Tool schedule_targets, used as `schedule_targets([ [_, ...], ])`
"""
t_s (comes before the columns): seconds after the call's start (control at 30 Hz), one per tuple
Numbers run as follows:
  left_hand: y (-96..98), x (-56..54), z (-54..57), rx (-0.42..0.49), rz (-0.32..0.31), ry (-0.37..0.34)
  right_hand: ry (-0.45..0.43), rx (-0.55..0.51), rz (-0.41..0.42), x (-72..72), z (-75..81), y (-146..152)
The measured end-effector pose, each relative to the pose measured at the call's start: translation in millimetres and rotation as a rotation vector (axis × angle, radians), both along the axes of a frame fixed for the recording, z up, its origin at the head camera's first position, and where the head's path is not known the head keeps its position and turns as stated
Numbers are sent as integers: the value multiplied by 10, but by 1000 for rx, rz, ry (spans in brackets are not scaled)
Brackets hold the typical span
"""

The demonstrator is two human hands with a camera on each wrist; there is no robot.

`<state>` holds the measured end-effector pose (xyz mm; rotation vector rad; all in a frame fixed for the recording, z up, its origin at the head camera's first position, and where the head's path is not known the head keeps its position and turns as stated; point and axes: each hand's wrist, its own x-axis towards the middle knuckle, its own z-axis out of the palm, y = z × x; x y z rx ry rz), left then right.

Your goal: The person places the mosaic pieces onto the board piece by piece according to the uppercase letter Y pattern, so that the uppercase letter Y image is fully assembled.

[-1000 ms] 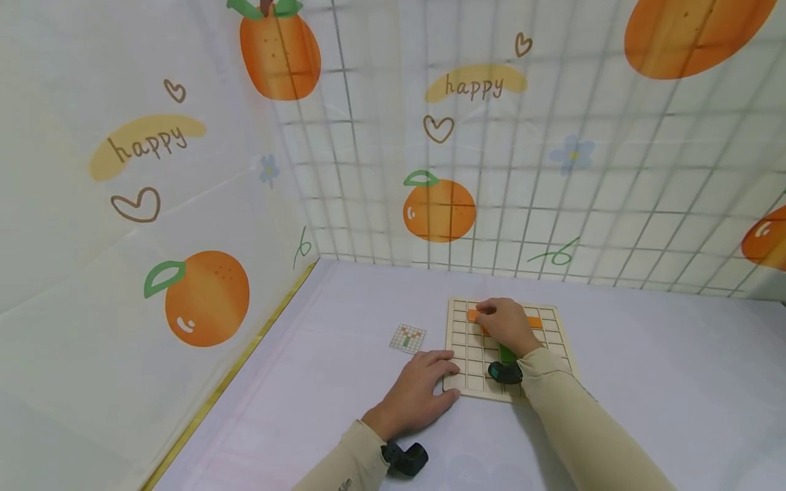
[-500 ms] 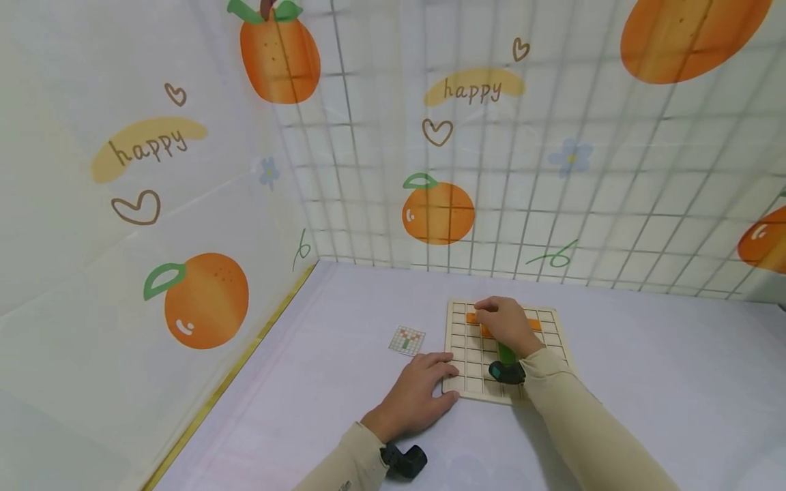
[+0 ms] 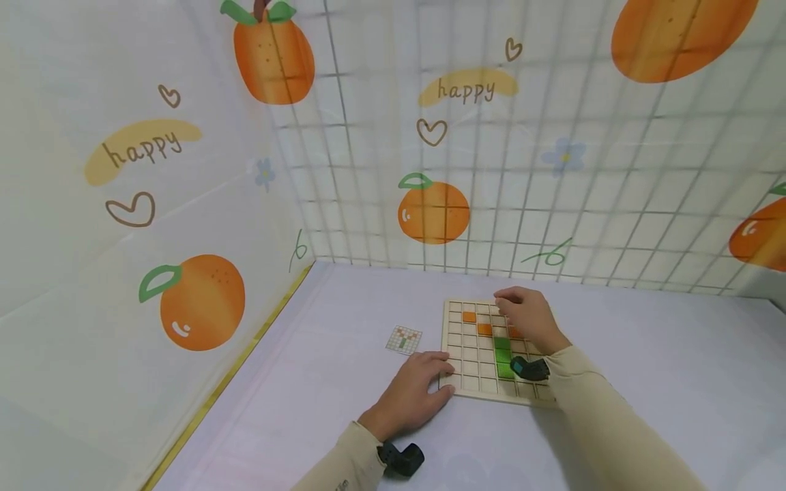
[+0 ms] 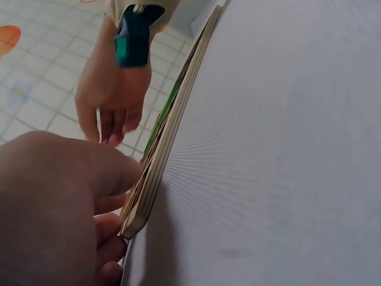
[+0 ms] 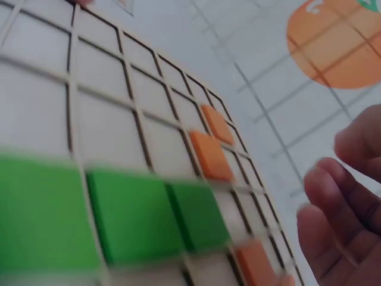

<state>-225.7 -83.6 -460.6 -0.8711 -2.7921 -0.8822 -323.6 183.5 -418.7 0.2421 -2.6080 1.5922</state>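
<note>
A square wooden grid board (image 3: 468, 367) lies on the table, a column of green tiles (image 3: 503, 356) in its cells. Two orange tiles (image 3: 484, 330) step up diagonally to the far left of that column. More orange (image 5: 256, 262) shows to the right of the green in the right wrist view, partly covered by my hand in the head view. My right hand (image 3: 533, 320) hovers over the far part of the board; its thumb and bent fingers are apart, with nothing visible between them. My left hand (image 3: 410, 397) rests at the board's left edge, fingertips touching the rim.
A small printed card (image 3: 404, 339) with an orange and green grid pattern lies left of the board. White sheets with orange prints hang behind and to the left, the back one before a wire grid (image 3: 602, 204). A yellow strip (image 3: 245, 361) runs along the table's left edge.
My right hand has moved right and lifted off the tiles at the far left, uncovering orange tiles and the green column. My left hand stays at the board's edge.
</note>
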Motion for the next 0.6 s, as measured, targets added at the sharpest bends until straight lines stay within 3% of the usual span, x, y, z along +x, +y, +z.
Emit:
schedule_targets([
  [0.13,-28,-4,-5,52,38,-37,-2,38,-9,56,24,175],
  [0.33,-105,-31,64,66,78,-13,19,106,-6,88,48,420],
  [0.6,-185,-83,209,19,105,15,-53,95,-65,241,104,732],
])
